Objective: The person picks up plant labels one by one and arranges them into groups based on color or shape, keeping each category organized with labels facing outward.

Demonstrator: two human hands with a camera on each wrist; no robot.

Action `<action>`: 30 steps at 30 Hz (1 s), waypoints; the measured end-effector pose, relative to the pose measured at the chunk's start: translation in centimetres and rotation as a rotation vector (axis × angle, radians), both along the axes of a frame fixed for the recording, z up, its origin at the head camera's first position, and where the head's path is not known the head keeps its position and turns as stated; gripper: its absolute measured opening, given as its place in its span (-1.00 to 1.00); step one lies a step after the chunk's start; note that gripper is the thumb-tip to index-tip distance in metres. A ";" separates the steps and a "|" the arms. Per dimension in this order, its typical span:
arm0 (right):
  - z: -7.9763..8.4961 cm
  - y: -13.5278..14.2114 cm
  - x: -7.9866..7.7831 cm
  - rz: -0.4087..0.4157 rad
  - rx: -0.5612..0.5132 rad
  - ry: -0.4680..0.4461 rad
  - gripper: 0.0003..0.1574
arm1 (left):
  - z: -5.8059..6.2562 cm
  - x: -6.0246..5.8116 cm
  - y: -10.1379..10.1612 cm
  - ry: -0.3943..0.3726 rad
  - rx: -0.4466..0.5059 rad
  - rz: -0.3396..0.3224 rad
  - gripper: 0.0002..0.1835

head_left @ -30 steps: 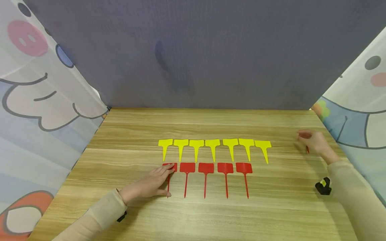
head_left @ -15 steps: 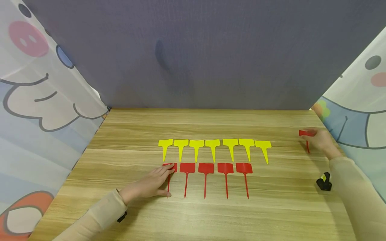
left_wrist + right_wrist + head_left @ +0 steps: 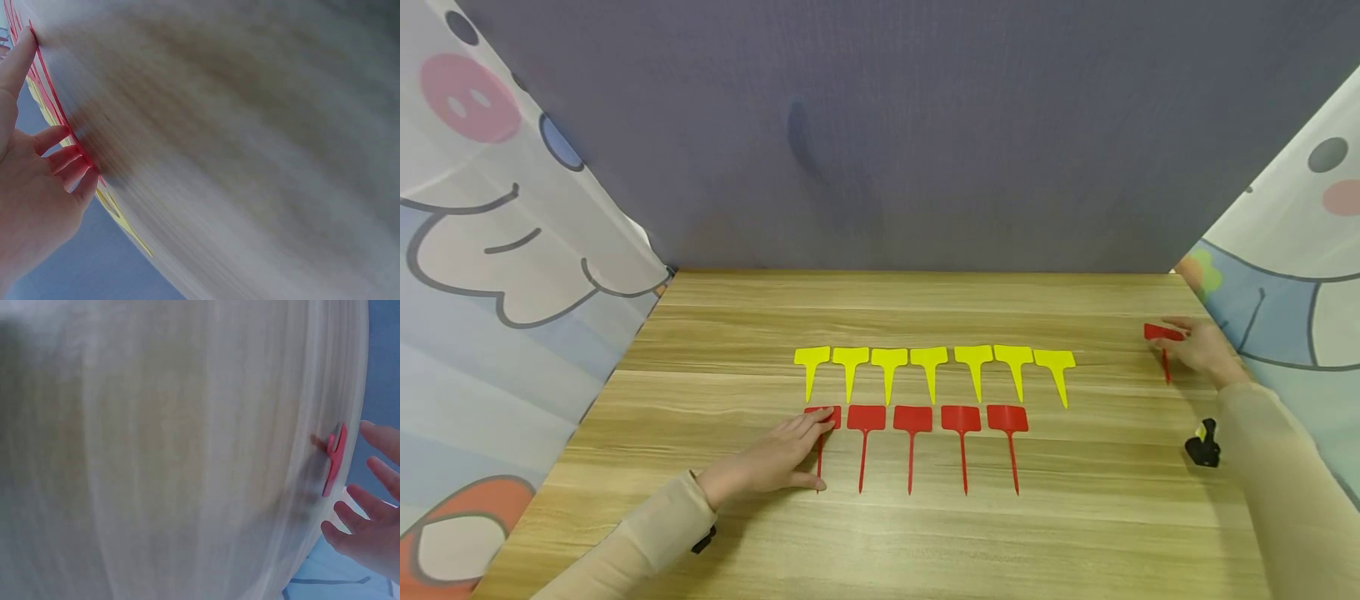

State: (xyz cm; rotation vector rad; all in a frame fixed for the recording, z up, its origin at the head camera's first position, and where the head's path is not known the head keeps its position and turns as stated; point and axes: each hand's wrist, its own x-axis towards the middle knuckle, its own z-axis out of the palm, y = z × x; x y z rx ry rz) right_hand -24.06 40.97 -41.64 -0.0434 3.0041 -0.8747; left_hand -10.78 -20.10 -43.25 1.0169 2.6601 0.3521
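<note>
My left hand [image 3: 778,454] rests its fingertips on the flat head of the leftmost red plant label [image 3: 837,422], with the thumb beside the stem's lower end. The left wrist view has those fingers [image 3: 57,159] nearly straight along the red label. At the far right, my right hand [image 3: 1202,350] is spread beside a lone red plant label [image 3: 1157,332] and partly overlaps it. The right wrist view shows that label lying on the table, with a gap to the spread fingers [image 3: 369,506]. Several more red labels [image 3: 912,418] continue the left hand's row.
Several yellow T-shaped plant labels [image 3: 928,357] form a row behind the red ones. They lie on a wood-grain table [image 3: 880,542]. A grey panel [image 3: 925,150] rises at the back, and cartoon-printed curtains [image 3: 535,217] hang at both sides. A black wrist device [image 3: 1204,450] shows beside the right sleeve.
My right hand's fingers have loosened from the lone red label and spread, uncovering more of it; the hand has shifted slightly right. My left hand has stayed put.
</note>
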 end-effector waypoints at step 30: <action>-0.7 1.1 -0.7 0.056 0.150 0.031 -0.34 | 0.0 0.0 0.0 -0.005 -0.011 0.003 -0.09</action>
